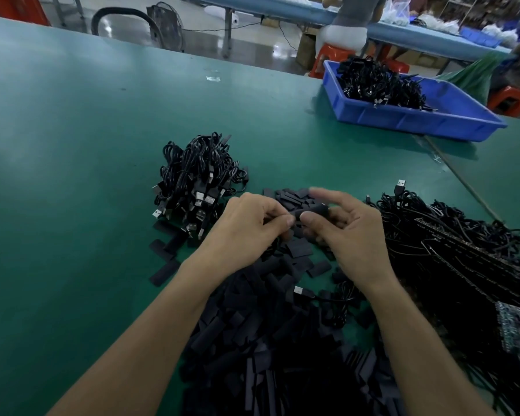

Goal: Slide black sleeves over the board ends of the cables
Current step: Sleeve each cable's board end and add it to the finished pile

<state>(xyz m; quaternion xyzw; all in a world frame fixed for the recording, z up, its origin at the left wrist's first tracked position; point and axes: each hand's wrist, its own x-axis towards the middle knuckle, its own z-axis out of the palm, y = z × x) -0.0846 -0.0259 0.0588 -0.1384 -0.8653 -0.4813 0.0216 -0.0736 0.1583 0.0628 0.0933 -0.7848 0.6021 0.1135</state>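
My right hand (347, 232) pinches a black sleeve (312, 211) between thumb and fingers, its index finger raised. My left hand (246, 226) meets it thumb to thumb and grips the end of a cable whose board end is hidden inside the fingers or the sleeve. That cable's USB plug (299, 290) lies below my hands. A large heap of loose black sleeves (267, 340) spreads under my forearms. Coiled cables with bare boards (463, 259) are piled to the right.
A pile of coiled black cables (197, 178) sits left of my hands on the green table (72, 145). A blue tray (418, 115) with more cables stands at the back right. Another person sits on an orange stool beyond the table.
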